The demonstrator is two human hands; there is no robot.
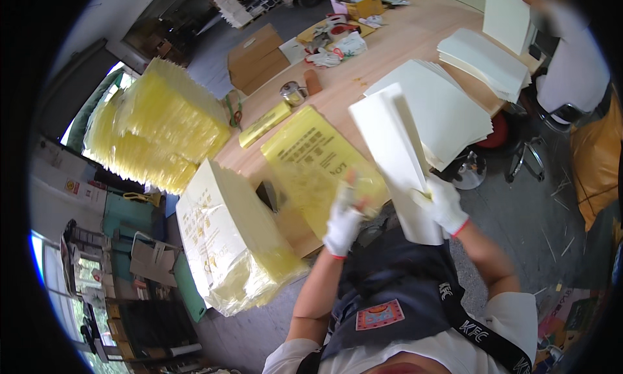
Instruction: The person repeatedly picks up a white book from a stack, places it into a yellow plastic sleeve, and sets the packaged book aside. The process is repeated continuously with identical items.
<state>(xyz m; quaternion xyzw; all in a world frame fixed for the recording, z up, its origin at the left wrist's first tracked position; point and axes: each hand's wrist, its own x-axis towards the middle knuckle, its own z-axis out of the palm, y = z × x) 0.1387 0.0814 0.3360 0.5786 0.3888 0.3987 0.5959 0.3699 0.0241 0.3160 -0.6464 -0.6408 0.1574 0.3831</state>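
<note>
My right hand (444, 205), in a white glove with a red cuff, grips the lower side of a folded stack of white sheets (391, 137), held upright in front of my apron. My left hand (344, 226), gloved the same way, is over the near end of a flat yellow printed plastic bag (310, 144) on the table. Its fingers are smeared by motion, so whether they pinch the bag does not show. To its left stands a tall stack of cream sheets in yellow-edged printed bags (220, 234).
A high stack of yellow bags (159, 121) stands at the far left. White sheet piles (431, 108) lie on the right. Scissors (236, 118), a metal tin (293, 93), a cardboard box (256, 59) and tape rolls (341, 30) are farther back. Another person's arm (574, 56) is at the upper right.
</note>
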